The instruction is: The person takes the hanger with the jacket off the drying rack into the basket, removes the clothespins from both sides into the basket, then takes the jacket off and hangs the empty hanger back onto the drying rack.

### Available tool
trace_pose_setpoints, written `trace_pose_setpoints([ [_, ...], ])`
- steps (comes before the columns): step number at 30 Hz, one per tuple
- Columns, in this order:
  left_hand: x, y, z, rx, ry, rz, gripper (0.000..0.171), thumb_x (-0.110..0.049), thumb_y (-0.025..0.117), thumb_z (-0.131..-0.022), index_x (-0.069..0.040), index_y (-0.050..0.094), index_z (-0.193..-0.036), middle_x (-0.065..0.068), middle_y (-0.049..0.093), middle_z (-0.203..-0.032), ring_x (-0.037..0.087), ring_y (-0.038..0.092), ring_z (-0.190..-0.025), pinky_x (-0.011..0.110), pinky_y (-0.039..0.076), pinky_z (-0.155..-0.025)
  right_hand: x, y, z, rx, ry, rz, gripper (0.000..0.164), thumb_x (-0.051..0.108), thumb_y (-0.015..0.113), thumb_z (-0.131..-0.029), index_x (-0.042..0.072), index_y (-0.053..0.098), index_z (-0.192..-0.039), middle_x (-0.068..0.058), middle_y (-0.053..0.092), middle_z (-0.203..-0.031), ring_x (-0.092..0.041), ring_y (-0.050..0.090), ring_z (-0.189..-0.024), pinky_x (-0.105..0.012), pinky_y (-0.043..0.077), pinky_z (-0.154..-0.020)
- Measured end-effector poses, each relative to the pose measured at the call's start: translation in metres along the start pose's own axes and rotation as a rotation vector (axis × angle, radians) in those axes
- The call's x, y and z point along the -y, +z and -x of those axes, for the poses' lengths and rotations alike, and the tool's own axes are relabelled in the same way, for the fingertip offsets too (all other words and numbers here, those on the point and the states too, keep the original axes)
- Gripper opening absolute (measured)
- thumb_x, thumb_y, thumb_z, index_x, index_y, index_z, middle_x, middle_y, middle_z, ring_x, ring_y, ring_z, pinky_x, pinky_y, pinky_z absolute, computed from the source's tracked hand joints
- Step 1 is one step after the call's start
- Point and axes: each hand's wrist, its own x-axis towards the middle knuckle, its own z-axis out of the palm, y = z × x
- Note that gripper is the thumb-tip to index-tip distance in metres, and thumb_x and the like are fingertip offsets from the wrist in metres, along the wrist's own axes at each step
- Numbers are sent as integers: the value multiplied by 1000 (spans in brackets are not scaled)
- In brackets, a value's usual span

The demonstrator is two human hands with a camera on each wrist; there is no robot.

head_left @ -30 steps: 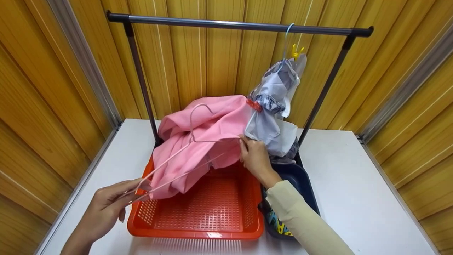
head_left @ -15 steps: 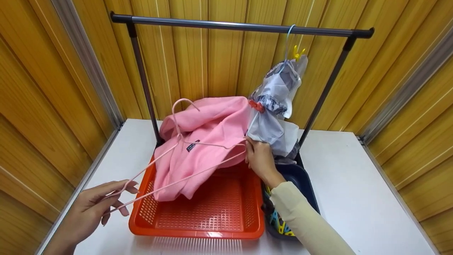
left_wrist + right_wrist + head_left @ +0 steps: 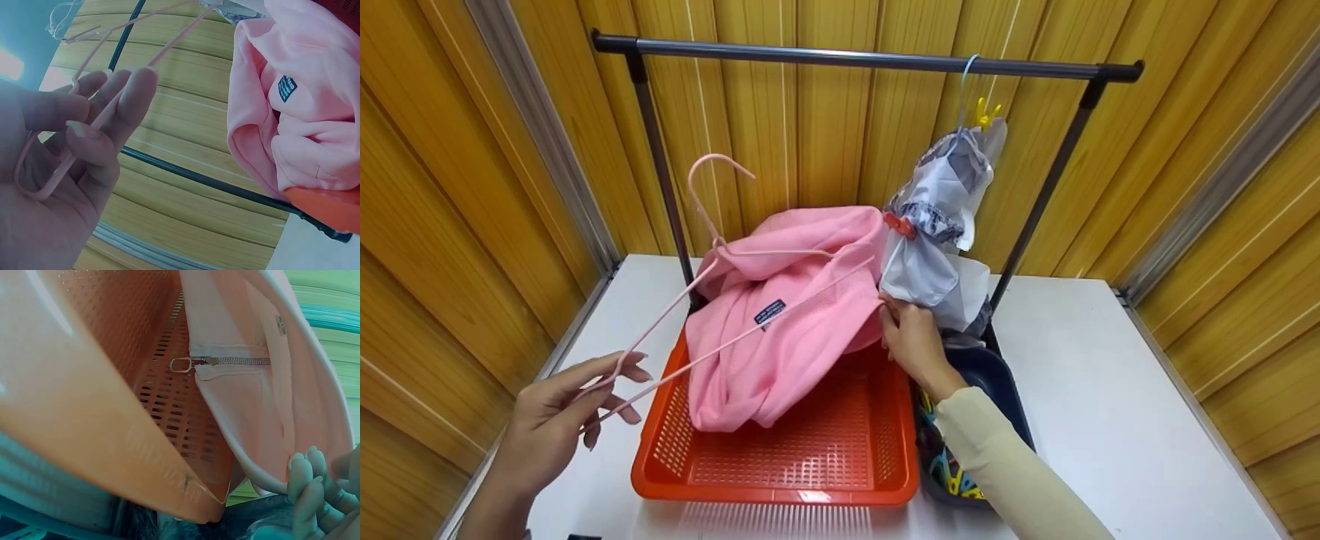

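A pink clothes hanger (image 3: pixel 720 244) slants across the scene, hook up, its near corner held in my left hand (image 3: pixel 553 420). In the left wrist view that corner loops against the palm, between thumb and fingers (image 3: pixel 138 98). The hanger's far end is over a pink garment (image 3: pixel 802 281) heaped in the red basket (image 3: pixel 776 496). A dark label (image 3: pixel 769 312) shows inside the garment. My right hand (image 3: pixel 915 345) pinches the garment's right edge. In the right wrist view, its opening gapes and a metal zipper (image 3: pixel 242 360) with a ring pull is visible.
A dark clothes rack (image 3: pixel 840 56) spans the back. From it hangs a light blue hanger (image 3: pixel 964 86) with a grey-white garment (image 3: pixel 922 270), a red clip (image 3: pixel 900 225) and a yellow clip (image 3: pixel 988 116). A dark tray (image 3: pixel 1009 390) with several clothespins (image 3: pixel 956 480) adjoins the basket.
The hanger has shifted left and its hook has risen, the far end lifting above the garment. The garment's edge has been drawn right, uncovering the label. My right hand moved slightly right.
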Motion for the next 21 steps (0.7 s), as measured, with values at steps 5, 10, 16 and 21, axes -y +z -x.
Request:
trace_pose_setpoints([
  [5,-8,9,-10,-72,-51,-119,35,12,44,-95,6,61,-124,7,71,-96,18,68,-61,27,36,-36,-1,-1,0,36,49,-16,30,13,57,-93,11,66,-121,-2,59,-53,-4,46,-33,-26,43,-41],
  [10,-16,16,-22,-108,-73,-234,35,9,44,-96,1,63,-124,5,71,-95,17,69,-63,26,40,-38,-2,-3,1,51,65,-1,33,13,59,-91,12,66,-123,-2,58,-54,-5,47,-34,-26,43,-43],
  [16,-21,21,-40,-144,-121,-291,33,0,44,-99,-7,64,-124,-3,69,-94,15,70,-66,26,44,-42,-2,-5,2,70,40,-23,34,13,61,-90,14,66,-124,-1,60,-57,-7,51,-35,-26,44,-45],
  [21,-23,26,-54,-156,-135,-316,32,-7,44,-101,-8,63,-126,-6,68,-94,13,70,-67,24,46,-44,-3,-6,4,58,23,-9,31,16,63,-89,17,69,-120,0,60,-58,-7,54,-36,-26,44,-50],
])
